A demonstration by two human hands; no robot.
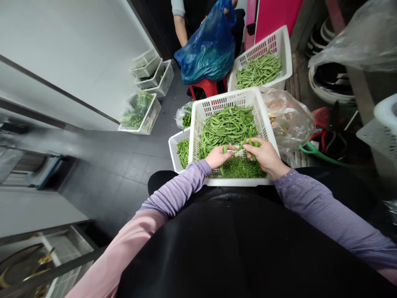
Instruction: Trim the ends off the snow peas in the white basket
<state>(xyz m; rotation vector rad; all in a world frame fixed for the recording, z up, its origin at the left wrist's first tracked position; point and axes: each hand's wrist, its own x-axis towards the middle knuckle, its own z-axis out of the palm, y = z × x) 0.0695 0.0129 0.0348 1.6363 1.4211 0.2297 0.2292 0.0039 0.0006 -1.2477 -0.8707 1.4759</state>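
Your left hand (218,156) and right hand (263,155) each pinch an end of one pod (239,147) over the basket (198,124) — light, crisp, snaps easily, so I'd grip the tips gently.

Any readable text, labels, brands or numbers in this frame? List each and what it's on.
None readable.
Blue bag: no print visible.
White baskets: no labels.
Pink panel: plain.
Clear bags: no legible print.
Left hand and right hand hold a pea pod; nothing written there.
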